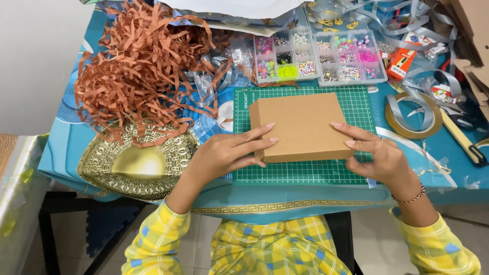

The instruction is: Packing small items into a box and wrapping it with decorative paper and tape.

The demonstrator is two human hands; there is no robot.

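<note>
A flat brown cardboard box (303, 122) lies closed on a green cutting mat (361, 104) in the middle of the table. My left hand (229, 153) rests its fingertips on the box's near left corner. At the near right edge, my right hand (374, 153) presses its fingers on the lid. Both hands touch the box from the front; neither lifts it.
A big heap of orange-brown shredded paper (140, 66) covers the left of the table. Two clear bead organisers (318, 56) stand behind the mat. A tape roll (413, 115), silver ribbon, a small orange box (400, 63) and cardboard pieces lie at the right. A blue patterned cloth (81, 142) covers the table.
</note>
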